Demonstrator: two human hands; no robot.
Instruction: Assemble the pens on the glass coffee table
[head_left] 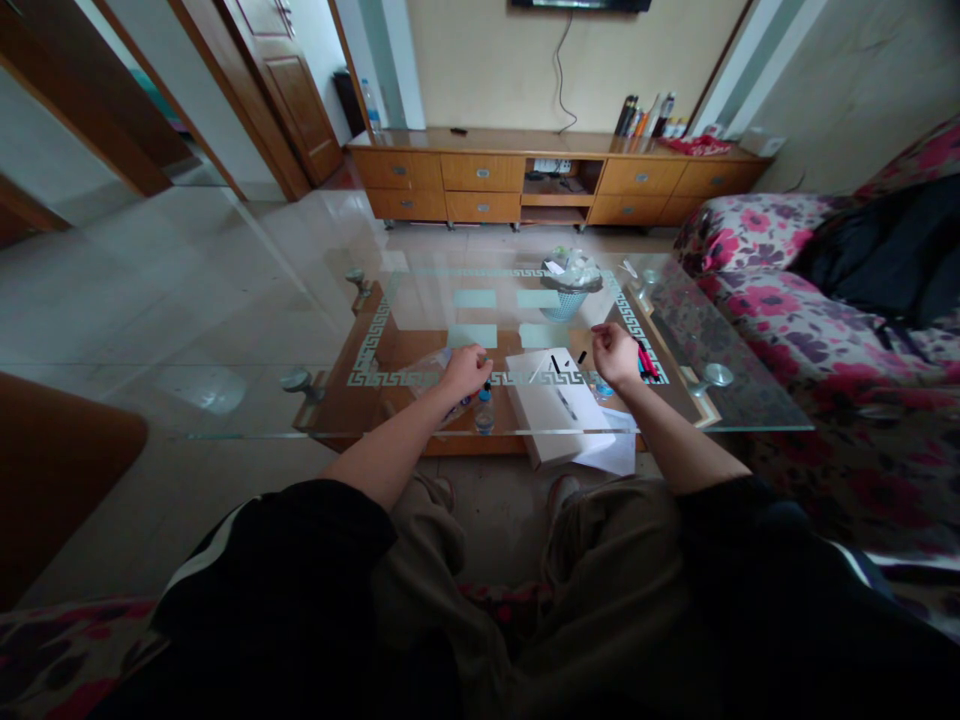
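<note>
My left hand (466, 368) is over the glass tabletop on the left, its fingers curled closed. Whatever it may be holding is too small to make out. My right hand (616, 354) is raised at the right with thumb and fingers pressed together, and nothing between them can be named. Between the hands lie a short black piece (555, 364), a second black piece (582, 357) and a thin white stick (539, 368). Just right of my right wrist is a red and black item (646, 362), partly hidden. A small clear bottle with a blue cap (484, 410) shows below my left hand.
A white box (555, 425) and white paper (616, 448) appear through the glass near the front edge. Beyond the table's middle stands a lined waste basket (568, 300). A wooden TV cabinet (480, 175) lines the wall; a floral sofa (772, 290) is at right.
</note>
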